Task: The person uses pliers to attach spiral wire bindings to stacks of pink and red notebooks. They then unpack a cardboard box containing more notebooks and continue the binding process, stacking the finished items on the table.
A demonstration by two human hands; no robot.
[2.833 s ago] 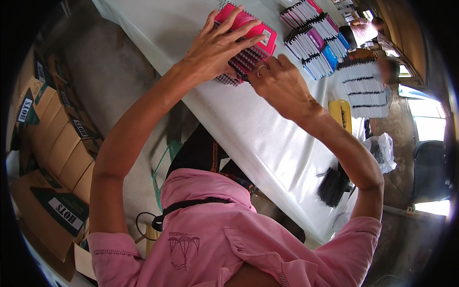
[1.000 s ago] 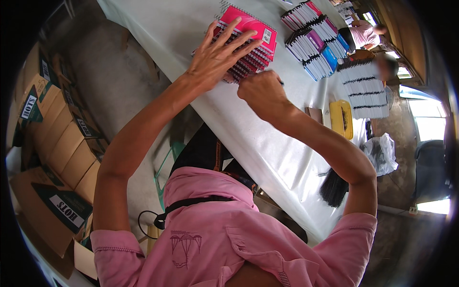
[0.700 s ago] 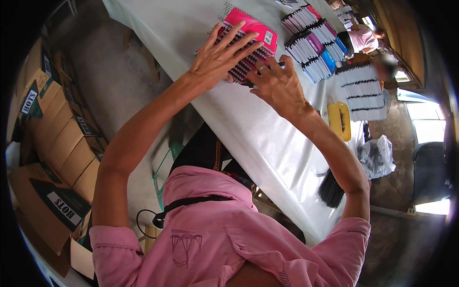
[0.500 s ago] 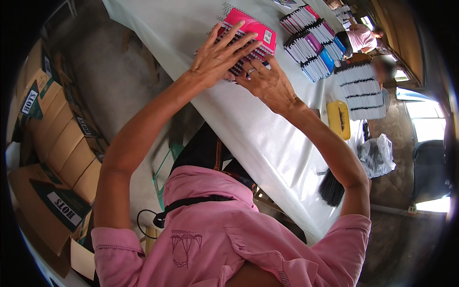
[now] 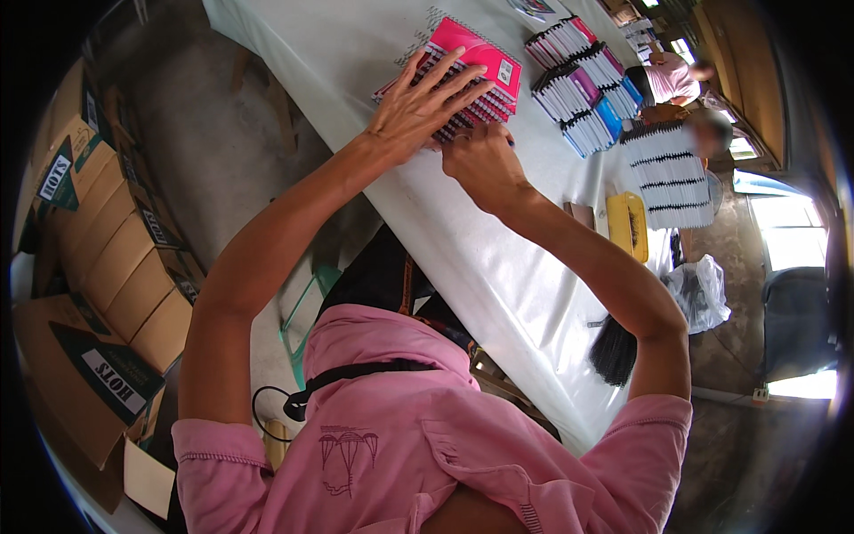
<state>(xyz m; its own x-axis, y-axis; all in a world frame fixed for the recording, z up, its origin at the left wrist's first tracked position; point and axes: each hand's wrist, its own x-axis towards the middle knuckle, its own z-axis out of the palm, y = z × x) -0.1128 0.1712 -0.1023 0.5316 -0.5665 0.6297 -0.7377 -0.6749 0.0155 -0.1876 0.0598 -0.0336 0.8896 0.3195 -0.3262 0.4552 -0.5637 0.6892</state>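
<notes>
Left hand (image 5: 427,109) fingers spread on notebooks (image 5: 479,49); right hand (image 5: 485,167) curled at near edge, pinch hidden. Stack likely hefty, slick covers, coils (image 5: 491,109) bendable; grip sides.

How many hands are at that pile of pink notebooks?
2: the wearer's left hand, spread across the pile of pink notebooks, and the right hand, curled at its near edge. No other hand shows there.
</notes>
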